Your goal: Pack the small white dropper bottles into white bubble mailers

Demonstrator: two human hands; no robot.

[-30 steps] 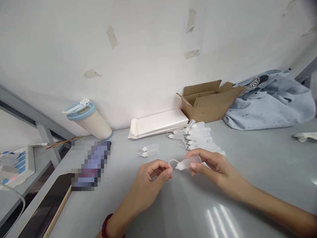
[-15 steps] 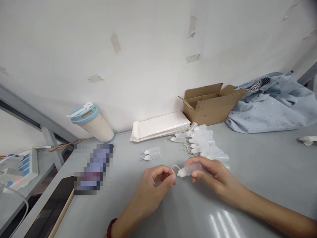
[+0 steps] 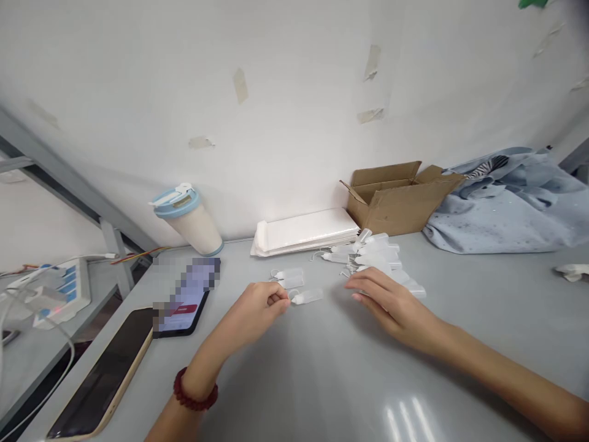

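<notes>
My left hand (image 3: 257,310) is pinched closed on the cap tether of a small translucent dropper bottle (image 3: 307,297), which lies on the grey table (image 3: 322,380) just right of my fingertips. Two more such bottles (image 3: 289,277) lie side by side right behind it. My right hand (image 3: 386,304) rests open with fingers stretched toward a pile of the same bottles (image 3: 375,255), touching its near edge and holding nothing. A red bead bracelet (image 3: 193,393) is on my left wrist.
Against the wall stand a cream tumbler with a blue lid (image 3: 188,221), a stack of white bags (image 3: 306,230), an open cardboard box (image 3: 400,196) and a light blue cloth (image 3: 510,205). Two phones (image 3: 184,301) lie at left, a power strip (image 3: 50,294) beyond.
My right hand has let go of the bottle and moved right to the pile. My left hand carried the bottle left and back, beside the two lying bottles. The view shifted left.
</notes>
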